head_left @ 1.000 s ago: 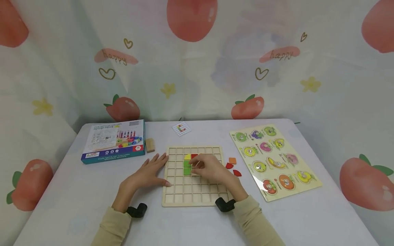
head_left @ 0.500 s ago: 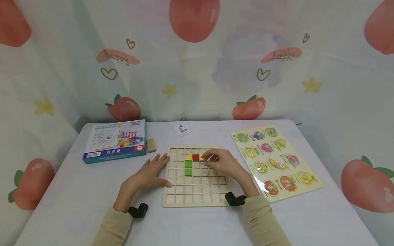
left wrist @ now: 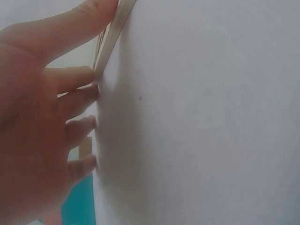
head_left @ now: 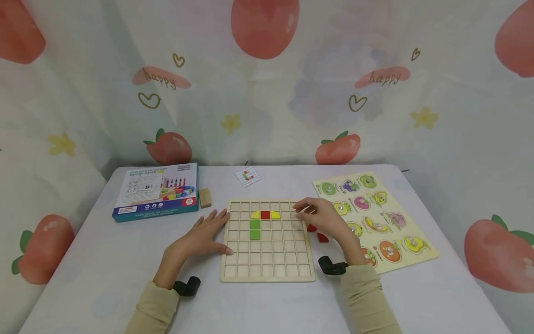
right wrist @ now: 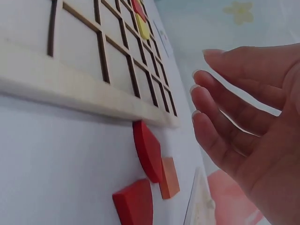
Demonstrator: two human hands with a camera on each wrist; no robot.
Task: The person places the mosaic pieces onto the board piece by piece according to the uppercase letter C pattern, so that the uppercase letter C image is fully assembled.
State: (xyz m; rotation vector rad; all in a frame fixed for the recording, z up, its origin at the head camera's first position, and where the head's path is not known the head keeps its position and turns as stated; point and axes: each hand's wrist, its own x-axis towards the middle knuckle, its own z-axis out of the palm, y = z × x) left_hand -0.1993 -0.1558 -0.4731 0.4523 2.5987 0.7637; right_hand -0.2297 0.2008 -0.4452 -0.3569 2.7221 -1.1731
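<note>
A wooden grid board lies flat on the table. In its cells sit two green squares, a red square and two yellow rounded pieces. My left hand rests with spread fingers along the board's left edge, thumb touching the rim. Above the board's right edge hovers my right hand, fingers loosely bent and holding nothing in the right wrist view. Below it lie two red quarter-round pieces and an orange square, which the hand hides in the head view.
A fruit puzzle board lies at the right, partly behind my right hand. A boxed toy set and a small wooden block are at the back left. A pattern card lies behind the grid board.
My right hand has moved right across the board, from the coloured pieces to the right edge. A yellow piece now shows right of the red square. My left hand stays put.
</note>
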